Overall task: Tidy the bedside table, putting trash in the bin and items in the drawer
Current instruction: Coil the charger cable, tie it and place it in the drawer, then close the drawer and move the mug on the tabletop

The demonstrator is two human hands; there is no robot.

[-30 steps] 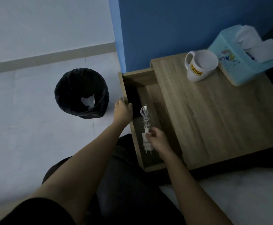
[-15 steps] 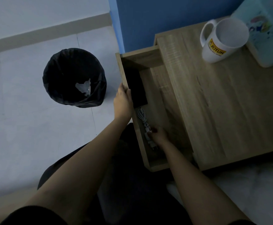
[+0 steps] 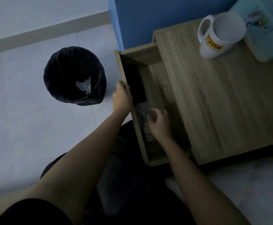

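Since charger [image 3: 142,116] lies in the open drawer [image 3: 157,162] and trash [image 3: 83,86] in the bin [image 3: 59,88], looks mostly done. Left hand [image 3: 122,96] grips drawer front; right hand [image 3: 158,125] hovers loose, empty. Mug [image 3: 220,36], tissue box [image 3: 265,33] far right on table [image 3: 221,103].

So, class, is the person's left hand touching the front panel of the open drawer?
Touching. The head view shows the left hand curled over the top edge of the drawer front panel, with no gap between them.

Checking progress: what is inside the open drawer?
In the drawer: a black flat object at the far end and a white charger with coiled cable. The right hand hides part of the charger and floor.
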